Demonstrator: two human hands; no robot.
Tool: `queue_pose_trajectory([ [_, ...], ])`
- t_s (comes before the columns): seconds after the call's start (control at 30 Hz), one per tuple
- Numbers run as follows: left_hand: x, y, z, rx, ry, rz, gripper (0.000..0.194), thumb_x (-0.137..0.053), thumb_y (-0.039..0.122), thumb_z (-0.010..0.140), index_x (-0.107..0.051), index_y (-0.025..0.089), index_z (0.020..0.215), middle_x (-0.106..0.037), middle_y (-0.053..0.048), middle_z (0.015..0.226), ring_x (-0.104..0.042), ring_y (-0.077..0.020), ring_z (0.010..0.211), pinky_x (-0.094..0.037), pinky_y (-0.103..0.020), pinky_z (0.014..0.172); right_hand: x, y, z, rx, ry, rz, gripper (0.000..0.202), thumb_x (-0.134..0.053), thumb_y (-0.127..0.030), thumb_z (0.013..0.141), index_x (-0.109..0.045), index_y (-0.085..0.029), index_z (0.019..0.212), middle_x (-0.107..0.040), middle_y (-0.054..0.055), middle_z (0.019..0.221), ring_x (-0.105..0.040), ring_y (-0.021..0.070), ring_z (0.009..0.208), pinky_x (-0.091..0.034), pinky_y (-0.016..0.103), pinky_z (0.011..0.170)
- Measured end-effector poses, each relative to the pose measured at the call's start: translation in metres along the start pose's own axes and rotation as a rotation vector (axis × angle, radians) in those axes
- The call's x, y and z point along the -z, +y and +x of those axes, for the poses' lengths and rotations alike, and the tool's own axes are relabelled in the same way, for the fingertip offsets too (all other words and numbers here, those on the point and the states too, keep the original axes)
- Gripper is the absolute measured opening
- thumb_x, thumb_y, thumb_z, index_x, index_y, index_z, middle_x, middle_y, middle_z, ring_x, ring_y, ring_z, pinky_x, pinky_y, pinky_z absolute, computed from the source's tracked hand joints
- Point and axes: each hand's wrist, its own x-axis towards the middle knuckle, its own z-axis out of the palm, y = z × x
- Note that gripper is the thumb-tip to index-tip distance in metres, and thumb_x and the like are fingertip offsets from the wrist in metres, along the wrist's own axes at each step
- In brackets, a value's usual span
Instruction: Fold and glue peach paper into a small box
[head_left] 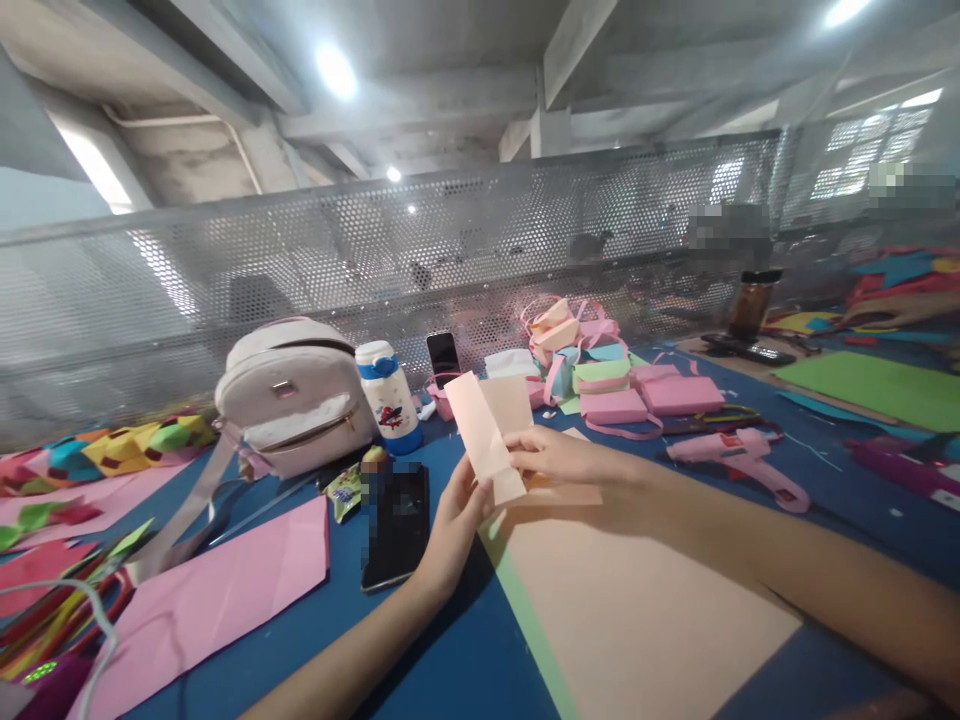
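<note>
Between my two hands, above the blue table, I have a folded piece of peach paper (482, 430) with creases across it. My left hand (459, 505) pinches its lower end, thumb in front. From the right, my right hand (551, 455) grips the edge of the same paper; part of its fingers is hidden behind the sheet. Under my right forearm lies a large peach sheet (645, 590), with a green sheet (529, 620) showing along its left edge. Another peach piece (566, 492) lies just below my right hand.
A phone (397, 525) lies left of my hands, near a white bottle (388, 400) and a backpack (296, 395). Pink paper (232, 590) covers the left side. A pink glue gun (742, 460) and small paper bags (615, 390) are to the right. A perforated metal panel (465, 240) stands behind.
</note>
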Motion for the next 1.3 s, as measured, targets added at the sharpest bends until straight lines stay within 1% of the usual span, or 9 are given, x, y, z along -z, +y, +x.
queue_pose_trajectory([
  [0.13, 0.000, 0.002, 0.000, 0.069, 0.016, -0.056, 0.064, -0.072, 0.049, 0.083, -0.055, 0.026, 0.140, -0.057, -0.010, 0.147, -0.061, -0.0320, 0.123, -0.057, -0.038, 0.090, 0.006, 0.006, 0.003, -0.009, 0.067, -0.162, 0.022, -0.053, -0.024, 0.092, -0.059, -0.017, 0.071, -0.062, 0.002, 0.074, -0.056, 0.0168, 0.071, -0.038, 0.026, 0.063],
  [0.23, 0.000, 0.006, -0.001, 0.042, -0.007, 0.065, 0.054, -0.070, 0.052, 0.084, -0.065, 0.022, 0.129, -0.071, -0.009, 0.123, -0.069, -0.0264, 0.100, -0.057, -0.033, 0.079, 0.007, 0.009, 0.004, -0.029, 0.064, -0.189, 0.024, -0.053, -0.025, 0.092, -0.057, -0.017, 0.070, -0.062, 0.001, 0.068, -0.056, 0.0160, 0.067, -0.037, 0.025, 0.062],
  [0.37, 0.001, 0.011, -0.001, -0.047, 0.023, 0.208, 0.046, -0.068, 0.058, 0.084, -0.077, 0.015, 0.095, -0.075, -0.005, 0.084, -0.066, -0.0200, 0.077, -0.053, -0.028, 0.072, 0.004, 0.006, 0.002, -0.053, -0.049, -0.170, 0.030, -0.052, -0.029, 0.094, -0.060, -0.016, 0.068, -0.067, 0.002, 0.067, -0.061, 0.0149, 0.065, -0.040, 0.023, 0.060],
  [0.5, 0.002, 0.010, 0.001, -0.038, 0.023, 0.206, 0.046, -0.069, 0.060, 0.082, -0.076, 0.014, 0.080, -0.071, -0.002, 0.070, -0.062, -0.0175, 0.069, -0.049, -0.026, 0.066, 0.001, 0.004, 0.000, -0.034, -0.158, -0.289, 0.037, -0.045, -0.031, 0.098, -0.067, -0.015, 0.073, -0.073, 0.004, 0.073, -0.066, 0.0152, 0.066, -0.043, 0.022, 0.059],
  [0.73, 0.002, 0.003, 0.002, 0.033, -0.038, 0.123, 0.048, -0.077, 0.060, 0.073, -0.077, 0.015, 0.089, -0.077, -0.006, 0.082, -0.069, -0.0229, 0.076, -0.053, -0.031, 0.072, 0.010, 0.000, -0.002, -0.011, 0.204, -0.629, 0.013, -0.066, -0.025, 0.086, -0.071, -0.017, 0.078, -0.073, 0.008, 0.081, -0.063, 0.0225, 0.074, -0.034, 0.028, 0.061],
  [0.8, 0.001, 0.001, 0.002, 0.057, -0.039, 0.077, 0.049, -0.077, 0.058, 0.074, -0.076, 0.015, 0.098, -0.078, -0.008, 0.090, -0.071, -0.0228, 0.078, -0.055, -0.031, 0.071, 0.016, 0.000, -0.001, 0.073, 0.238, -0.683, 0.008, -0.064, -0.021, 0.089, -0.071, -0.019, 0.088, -0.074, 0.007, 0.091, -0.064, 0.0235, 0.084, -0.038, 0.029, 0.069],
  [0.9, -0.002, 0.003, 0.001, 0.106, -0.063, 0.001, 0.051, -0.076, 0.055, 0.076, -0.073, 0.016, 0.108, -0.078, -0.010, 0.095, -0.073, -0.0229, 0.076, -0.057, -0.032, 0.070, 0.023, 0.004, 0.002, 0.421, 0.153, -0.833, 0.014, -0.060, -0.015, 0.092, -0.070, -0.021, 0.100, -0.071, 0.007, 0.103, -0.061, 0.0238, 0.099, -0.042, 0.033, 0.083],
  [1.0, -0.006, 0.009, -0.002, 0.163, -0.113, -0.056, 0.051, -0.078, 0.049, 0.075, -0.071, 0.015, 0.112, -0.078, -0.012, 0.094, -0.075, -0.0244, 0.078, -0.058, -0.033, 0.069, 0.026, 0.009, 0.005, 0.702, 0.058, -0.967, 0.011, -0.062, -0.019, 0.095, -0.071, -0.020, 0.100, -0.069, 0.007, 0.102, -0.056, 0.0235, 0.100, -0.043, 0.035, 0.085],
  [1.3, -0.014, 0.016, -0.008, 0.152, -0.205, -0.193, 0.044, -0.080, 0.045, 0.078, -0.072, 0.022, 0.115, -0.076, -0.009, 0.111, -0.072, -0.0258, 0.102, -0.056, -0.035, 0.089, 0.015, 0.015, 0.007, 0.846, 0.003, -0.942, 0.015, -0.059, -0.014, 0.094, -0.071, -0.019, 0.087, -0.071, 0.005, 0.094, -0.055, 0.0204, 0.089, -0.040, 0.033, 0.080],
])
